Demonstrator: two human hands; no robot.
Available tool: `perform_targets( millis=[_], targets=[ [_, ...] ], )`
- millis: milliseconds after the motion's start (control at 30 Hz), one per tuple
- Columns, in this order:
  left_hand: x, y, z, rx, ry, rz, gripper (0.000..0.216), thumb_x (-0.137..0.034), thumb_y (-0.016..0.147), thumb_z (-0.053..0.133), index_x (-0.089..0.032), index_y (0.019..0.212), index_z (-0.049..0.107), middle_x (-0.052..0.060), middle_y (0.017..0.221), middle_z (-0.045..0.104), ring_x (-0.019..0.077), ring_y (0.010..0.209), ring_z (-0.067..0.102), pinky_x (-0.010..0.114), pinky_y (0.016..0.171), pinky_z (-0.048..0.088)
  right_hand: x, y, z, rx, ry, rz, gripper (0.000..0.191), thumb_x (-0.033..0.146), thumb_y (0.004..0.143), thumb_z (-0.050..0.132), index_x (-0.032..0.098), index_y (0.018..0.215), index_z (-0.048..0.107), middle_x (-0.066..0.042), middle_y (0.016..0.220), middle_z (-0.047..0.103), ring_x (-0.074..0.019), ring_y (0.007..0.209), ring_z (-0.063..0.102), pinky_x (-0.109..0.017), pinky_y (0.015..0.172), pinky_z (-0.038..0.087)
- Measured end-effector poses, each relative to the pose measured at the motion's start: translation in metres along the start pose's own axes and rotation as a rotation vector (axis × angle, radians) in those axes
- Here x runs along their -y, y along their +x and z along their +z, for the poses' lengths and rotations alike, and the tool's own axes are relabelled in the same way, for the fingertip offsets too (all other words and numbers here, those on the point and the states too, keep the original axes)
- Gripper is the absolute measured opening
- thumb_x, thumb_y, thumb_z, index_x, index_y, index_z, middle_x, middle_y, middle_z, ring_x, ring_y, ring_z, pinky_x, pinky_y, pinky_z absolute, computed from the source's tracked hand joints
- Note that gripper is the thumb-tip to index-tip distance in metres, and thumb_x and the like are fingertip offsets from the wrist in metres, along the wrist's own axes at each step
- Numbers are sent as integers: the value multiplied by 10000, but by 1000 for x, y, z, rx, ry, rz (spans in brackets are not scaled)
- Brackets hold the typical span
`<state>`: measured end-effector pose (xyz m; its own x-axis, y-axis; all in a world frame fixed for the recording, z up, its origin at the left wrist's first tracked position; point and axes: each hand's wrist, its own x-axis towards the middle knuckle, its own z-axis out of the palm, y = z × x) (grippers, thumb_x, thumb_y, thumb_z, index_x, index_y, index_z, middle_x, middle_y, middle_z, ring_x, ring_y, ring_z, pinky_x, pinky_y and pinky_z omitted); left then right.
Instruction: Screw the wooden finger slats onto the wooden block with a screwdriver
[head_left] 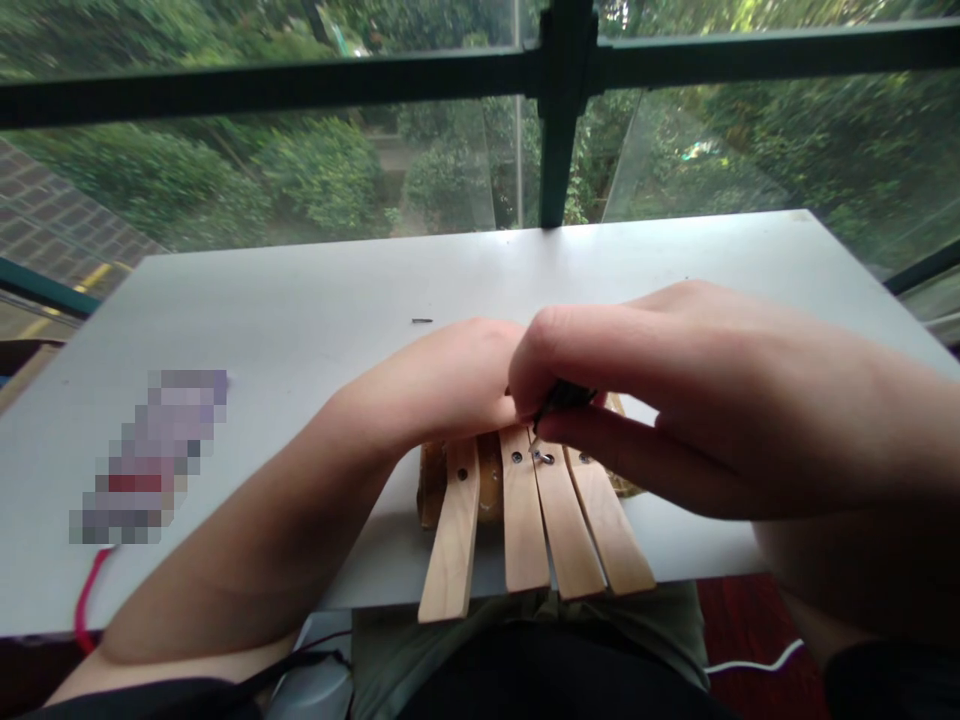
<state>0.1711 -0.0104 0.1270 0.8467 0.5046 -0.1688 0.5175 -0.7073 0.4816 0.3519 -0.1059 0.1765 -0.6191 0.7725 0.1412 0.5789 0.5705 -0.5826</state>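
My right hand point(675, 390) is closed around a small dark-handled screwdriver point(568, 396), mostly covered by the fingers. Its thin tip points down beside a screw point(546, 459), which leans out of a hole in a wooden strip point(571, 530). More pale strips lie alongside, including one set apart at the left point(450, 560). Dark screw heads show in their holes. Under the strips is a brown wooden block point(429, 490). My left hand point(469, 375) bends over the block's far side, its fingers hidden behind the wrist and my right hand.
A loose screw point(422, 321) lies on the white table point(300, 310) beyond my left wrist. At the left is a blurred-out purple object point(161, 450) with a red cord point(88, 600). The strips overhang the near table edge, above my lap. A window frame point(562, 120) borders the far side.
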Motion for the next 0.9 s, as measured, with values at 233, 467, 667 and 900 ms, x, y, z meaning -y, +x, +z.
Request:
perform_targets(
  millis=[233,467,667,900],
  targets=[
    [14,-11,-9,-105,47,108,516,-408,991,506,-179,1452,543,64,1399,644,202,1189,620,305,1003,504,8,-14,-7,-216,-176,11,92,169,885,551,224,814,534,22,691,543,-123,596,431,-322,554,272],
    [6,-69,7,-504,-147,69,181,-290,917,660,-205,1070,707,5,877,717,120,727,642,237,645,506,-4,-13,-11,-44,-335,14,136,93,799,540,206,732,503,24,636,530,-103,557,391,-282,545,280],
    [-12,-79,42,-274,24,-47,268,-386,916,662,-309,1172,682,-49,871,711,107,719,634,256,669,482,-9,-14,-8,-56,-338,25,193,142,794,571,204,647,463,37,523,451,-83,470,297,-309,494,213],
    [-14,-60,49,-221,148,-30,189,-325,950,585,-322,1097,704,-47,1051,740,155,921,679,300,781,500,-15,-19,-8,-41,-365,52,212,208,849,583,201,645,525,46,505,460,-78,458,281,-302,476,188]
  ],
)
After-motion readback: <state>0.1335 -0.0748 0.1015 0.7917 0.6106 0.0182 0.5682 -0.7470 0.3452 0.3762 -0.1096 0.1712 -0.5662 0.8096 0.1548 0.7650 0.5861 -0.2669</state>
